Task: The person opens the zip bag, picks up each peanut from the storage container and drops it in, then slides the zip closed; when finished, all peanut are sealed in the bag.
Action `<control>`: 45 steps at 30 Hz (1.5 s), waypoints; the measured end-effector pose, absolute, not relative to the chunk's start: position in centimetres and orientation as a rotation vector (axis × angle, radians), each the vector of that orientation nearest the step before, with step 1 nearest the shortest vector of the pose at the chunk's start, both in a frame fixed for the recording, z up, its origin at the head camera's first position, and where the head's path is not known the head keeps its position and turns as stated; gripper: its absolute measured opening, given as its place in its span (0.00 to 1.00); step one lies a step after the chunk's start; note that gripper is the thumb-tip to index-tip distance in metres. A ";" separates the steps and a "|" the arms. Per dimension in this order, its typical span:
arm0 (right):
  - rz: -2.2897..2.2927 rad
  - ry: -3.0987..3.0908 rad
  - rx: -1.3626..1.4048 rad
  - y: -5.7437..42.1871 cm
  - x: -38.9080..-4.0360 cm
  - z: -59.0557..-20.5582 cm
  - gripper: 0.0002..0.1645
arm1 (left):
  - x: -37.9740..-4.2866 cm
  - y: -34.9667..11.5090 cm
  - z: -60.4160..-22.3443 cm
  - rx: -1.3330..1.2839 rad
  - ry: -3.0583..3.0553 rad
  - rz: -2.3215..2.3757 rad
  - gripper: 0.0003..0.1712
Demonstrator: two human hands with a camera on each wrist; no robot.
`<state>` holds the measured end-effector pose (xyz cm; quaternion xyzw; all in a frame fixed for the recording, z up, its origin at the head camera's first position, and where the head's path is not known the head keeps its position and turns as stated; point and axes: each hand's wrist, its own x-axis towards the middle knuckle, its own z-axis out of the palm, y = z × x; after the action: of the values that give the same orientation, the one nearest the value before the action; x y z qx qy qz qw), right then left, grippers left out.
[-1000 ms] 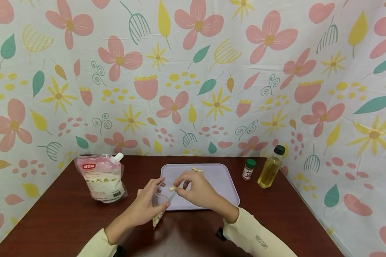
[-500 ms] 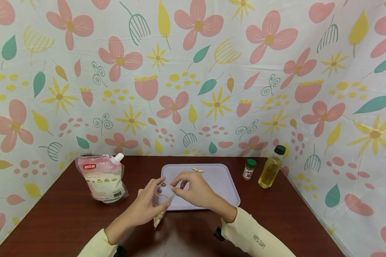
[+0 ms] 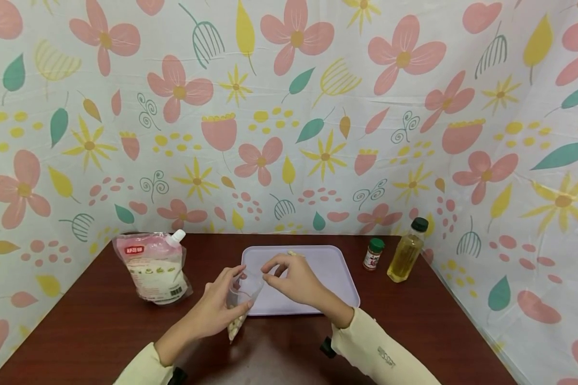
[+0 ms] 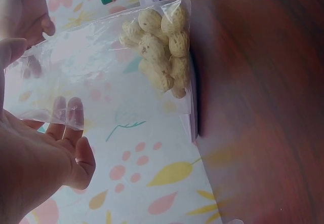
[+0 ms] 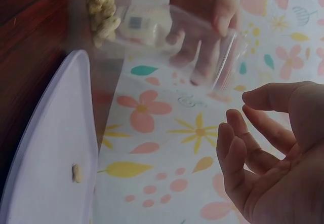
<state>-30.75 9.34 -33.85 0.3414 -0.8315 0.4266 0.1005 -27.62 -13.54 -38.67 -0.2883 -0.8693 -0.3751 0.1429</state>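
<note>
Two cream-sleeved arms angle inward, the bare left hand with thumb and fingers apart, the bare right hand with fingers loosely bent.

Floral-printed fabric is hanging behind and beside a dark desk, making the spot look like a small curtained-off booth. Unshelled peanuts, a capped bottle of yellow liquid, a green-lidded jar and a spouted pouch are suggesting kitchen work, though the fabric is hiding the wider room.

2 hands; 8+ pnuts; 1 ea.: bag, tray, pouch, jar, btl.
</note>
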 end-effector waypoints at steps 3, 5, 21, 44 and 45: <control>1.310 -2.479 0.959 9.4 -31.7 -34.4 0.06 | -27.6 -13.6 -38.6 -0.817 -2.515 -1.082 0.41; 1.352 -2.496 0.934 9.4 -32.4 -34.8 0.05 | -27.6 -13.6 -38.7 -0.812 -2.522 -1.080 0.41; 1.282 -2.708 0.800 9.2 -37.5 -37.9 0.04 | -27.7 -13.9 -38.8 -0.789 -2.555 -1.104 0.40; 0.953 -2.913 0.884 8.6 -42.4 -40.7 0.14 | -28.0 -13.9 -39.0 -0.803 -2.573 -1.087 0.41; 0.945 -2.910 0.897 8.5 -42.5 -40.8 0.14 | -28.0 -13.9 -39.0 -0.802 -2.574 -1.086 0.41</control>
<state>-42.53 8.54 -40.77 0.2813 -0.9124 0.2963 -0.0237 -27.99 -13.88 -38.97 -0.2740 -0.8795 -0.3711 0.1171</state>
